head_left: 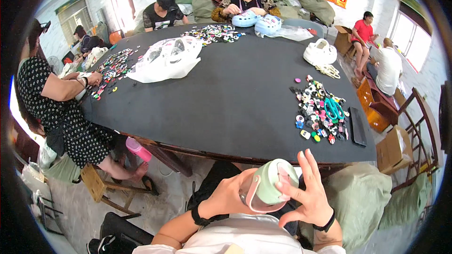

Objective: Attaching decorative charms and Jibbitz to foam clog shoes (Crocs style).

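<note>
In front of my body, over my lap, a drink bottle point(274, 183) with a pale green lid and a pink carrying loop tilts toward the table. My left hand point(231, 189) is wrapped round its clear body from the left. Beside the lid, my right hand point(306, 195) has its fingers spread, the upper ones pointing up and away. One fingertip of it lies over the lid, apparently touching. The thumb points left below the lid. Most of the bottle's lower body is hidden behind my left hand and the lid.
On the dark table point(226, 99), a pile of small colourful shoe charms point(313, 108) lies at right with teal-handled scissors point(334, 108) and a black tray point(357, 127). Farther off are a white clog point(321, 51), a white plastic bag point(167, 59) and blue clogs point(246, 19). Co-workers sit and stand around.
</note>
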Demonstrator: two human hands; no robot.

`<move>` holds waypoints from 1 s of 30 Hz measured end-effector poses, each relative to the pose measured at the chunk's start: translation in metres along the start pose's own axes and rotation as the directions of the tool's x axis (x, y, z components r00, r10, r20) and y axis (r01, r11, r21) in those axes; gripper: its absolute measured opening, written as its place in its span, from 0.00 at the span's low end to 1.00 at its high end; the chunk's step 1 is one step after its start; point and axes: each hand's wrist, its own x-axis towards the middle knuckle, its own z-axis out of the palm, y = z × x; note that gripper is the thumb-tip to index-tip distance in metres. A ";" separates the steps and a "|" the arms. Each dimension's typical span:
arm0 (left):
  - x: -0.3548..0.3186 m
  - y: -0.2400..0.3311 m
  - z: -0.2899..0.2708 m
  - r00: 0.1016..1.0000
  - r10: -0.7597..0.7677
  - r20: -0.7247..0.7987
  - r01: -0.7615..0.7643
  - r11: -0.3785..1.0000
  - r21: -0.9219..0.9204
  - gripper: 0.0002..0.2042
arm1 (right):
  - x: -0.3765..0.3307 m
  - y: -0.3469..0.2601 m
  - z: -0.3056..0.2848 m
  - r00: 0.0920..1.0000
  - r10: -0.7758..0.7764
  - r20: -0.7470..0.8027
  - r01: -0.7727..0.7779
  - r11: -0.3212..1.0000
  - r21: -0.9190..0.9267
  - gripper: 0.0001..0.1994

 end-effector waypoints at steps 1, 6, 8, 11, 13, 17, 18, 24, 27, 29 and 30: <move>0.002 -0.001 0.004 1.000 -0.027 -0.003 0.027 0.997 0.067 0.45 | -0.003 0.001 -0.001 0.997 0.073 0.015 -0.074 0.997 0.038 0.46; 0.018 -0.003 0.015 0.991 0.062 0.114 -0.084 0.977 0.194 0.45 | -0.027 0.010 -0.010 0.951 0.305 0.055 -0.297 0.844 0.446 0.65; 0.026 -0.003 0.024 0.971 0.173 0.167 -0.212 0.944 0.253 0.44 | -0.036 0.010 -0.019 0.894 0.434 -0.106 -0.286 0.738 0.611 0.59; 0.039 0.002 0.045 0.947 0.189 0.260 -0.258 0.929 0.266 0.44 | -0.045 0.023 -0.011 0.850 0.416 -0.324 -0.441 0.897 -0.004 0.41; 0.050 0.002 0.055 0.921 0.239 0.308 -0.324 0.909 0.262 0.42 | -0.051 0.022 -0.007 0.906 0.337 -0.255 -0.338 0.940 0.041 0.40; 0.063 -0.003 0.071 0.882 0.242 0.403 -0.351 0.910 0.221 0.41 | -0.077 0.032 -0.007 0.911 0.390 -0.132 -0.349 0.901 0.257 0.43; 0.064 -0.002 0.076 0.873 0.272 0.404 -0.376 0.904 0.203 0.41 | -0.078 0.033 -0.010 0.896 0.437 -0.076 -0.385 0.851 0.357 0.45; 0.074 -0.008 0.100 0.797 0.271 0.539 -0.408 0.901 0.150 0.44 | -0.105 0.012 -0.039 0.771 0.600 0.215 -0.636 0.745 0.203 0.44; 0.088 -0.003 0.109 0.785 0.245 0.569 -0.333 0.941 0.054 0.44 | -0.120 0.017 -0.037 0.731 0.682 0.025 -0.667 0.707 0.235 0.36; 0.104 0.006 0.098 0.783 0.307 0.541 -0.415 0.906 0.086 0.45 | -0.132 0.029 -0.041 0.663 0.748 -0.014 -0.733 0.653 0.191 0.35; 0.109 0.009 0.090 0.783 0.264 0.564 -0.370 0.926 0.080 0.43 | -0.140 0.035 -0.042 0.587 0.808 -0.057 -0.796 0.588 0.141 0.34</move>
